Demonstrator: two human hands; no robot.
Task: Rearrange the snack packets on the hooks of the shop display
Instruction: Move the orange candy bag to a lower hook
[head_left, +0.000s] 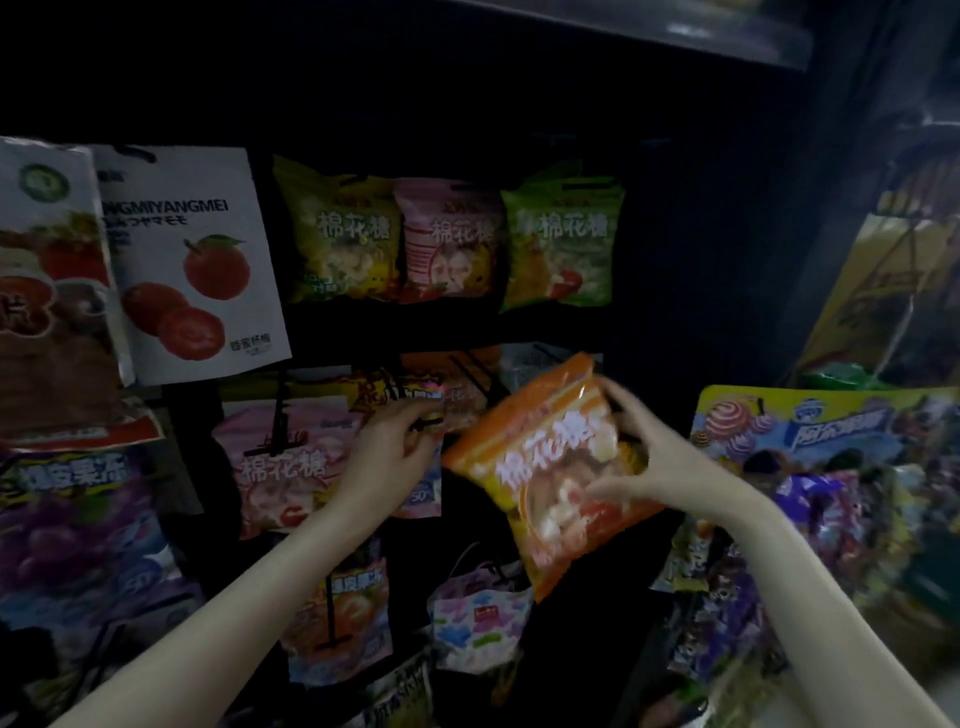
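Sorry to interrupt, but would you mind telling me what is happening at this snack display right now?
A person is rearranging packets on a dim shop display. Their right hand holds a tilted orange marshmallow packet off the hooks. Their left hand pinches the tip of a black display hook in the middle row, in front of a pink marshmallow packet. Yellow, pink and green marshmallow packets hang above.

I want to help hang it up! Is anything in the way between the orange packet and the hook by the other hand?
Nothing visible blocks it. The right hand holds the orange packet tilted in open air, just right of the black hook that the left hand pinches. Only a dark gap lies between them; the pink packet hangs farther left.
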